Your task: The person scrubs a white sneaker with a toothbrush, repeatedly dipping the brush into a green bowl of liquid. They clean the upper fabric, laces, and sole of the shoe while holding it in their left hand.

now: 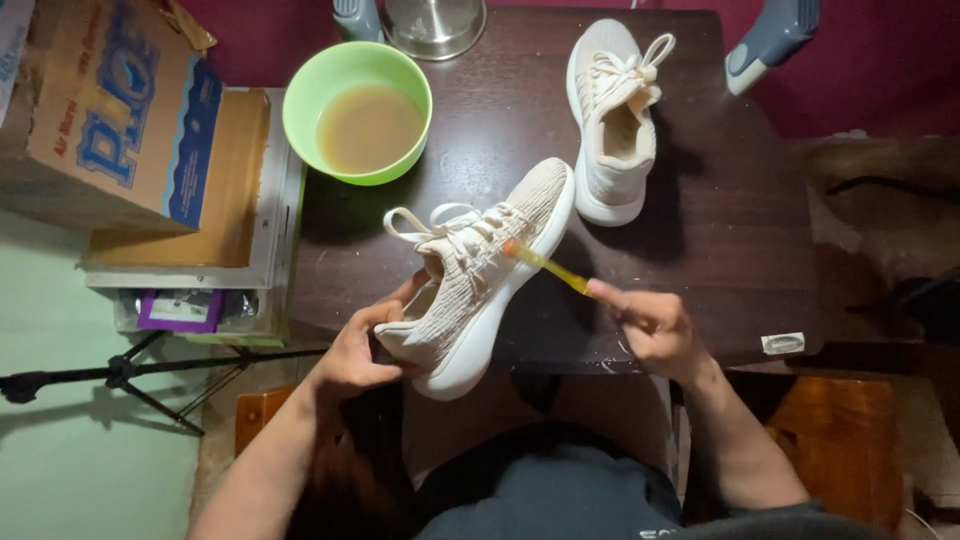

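Dark table [720, 200], cream knit sneaker [480, 275]

Held shoe [480, 275] on table [730, 250], second shoe [613, 120] behind it, bowl [357, 110] left of both, box [110, 110] farther left

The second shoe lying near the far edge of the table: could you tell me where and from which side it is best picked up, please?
Grip the second shoe at its heel collar, coming from the near side: the open mouth faces up, the heel points toward the person, and nothing crowds it.
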